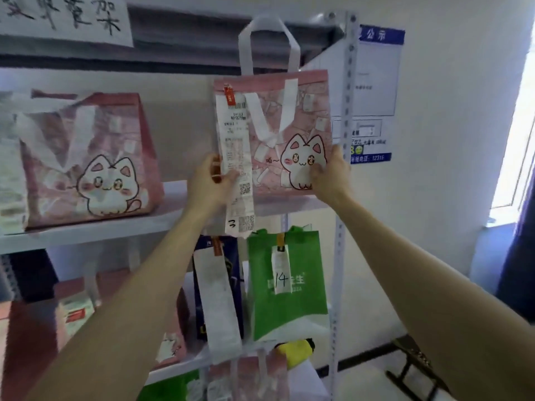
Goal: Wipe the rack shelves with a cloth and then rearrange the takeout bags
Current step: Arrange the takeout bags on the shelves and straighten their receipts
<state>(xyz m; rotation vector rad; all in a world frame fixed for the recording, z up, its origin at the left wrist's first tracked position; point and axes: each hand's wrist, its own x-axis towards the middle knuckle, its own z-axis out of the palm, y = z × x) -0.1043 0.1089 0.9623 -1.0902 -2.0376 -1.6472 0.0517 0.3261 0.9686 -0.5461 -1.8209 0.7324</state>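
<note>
A pink takeout bag with a white cat drawing [292, 111] stands at the right end of the upper rack shelf [101, 230]. My left hand [210, 180] grips its lower left edge, thumb over the long receipt [236, 157] marked 3. My right hand [330, 175] holds the lower right corner, thumb on the cat. A second pink cat bag [89, 157] sits further left on the same shelf. Below stand a green bag [286, 282] tagged 14 and a dark blue bag [220, 285] with a long receipt. A yellow cloth [298, 351] lies under the green bag.
The rack's perforated right post [343, 169] runs beside the held bag. A handwritten paper sign [63, 18] hangs on the top shelf. A blue notice [373, 91] is on the wall. More bags fill the lower left shelves. A black frame [417, 369] stands on the floor.
</note>
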